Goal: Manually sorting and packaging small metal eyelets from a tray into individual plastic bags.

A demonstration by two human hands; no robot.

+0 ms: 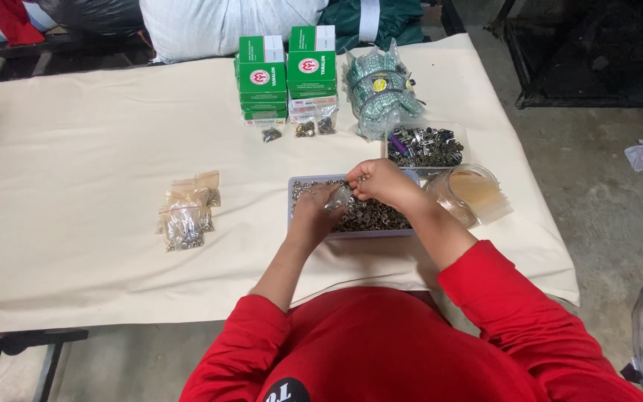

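Bag [338, 198], small and clear, sits pinched in my left hand [312, 214] over the tray [351, 234], right at the middle of the view. My right hand [382, 183] is at the bag's 2 o'clock, fingertips closed on something tiny above its mouth; I cannot tell what piece it is. Both hands hover over the tray's heap of small metal parts [370, 216]. At 2 o'clock from the tray I see a second tray [426, 147] of larger shiny hardware, and at 3 o'clock a clear tub [464, 192] lying just beside it. At 9 o'clock, well apart, lie filled bags [186, 216] in a small pile. At 12 o'clock stand two stacks of green boxes [286, 74], with a crinkled green packet [379, 89] to their right. Everything rests on a cream cloth [76, 186] covering the table.
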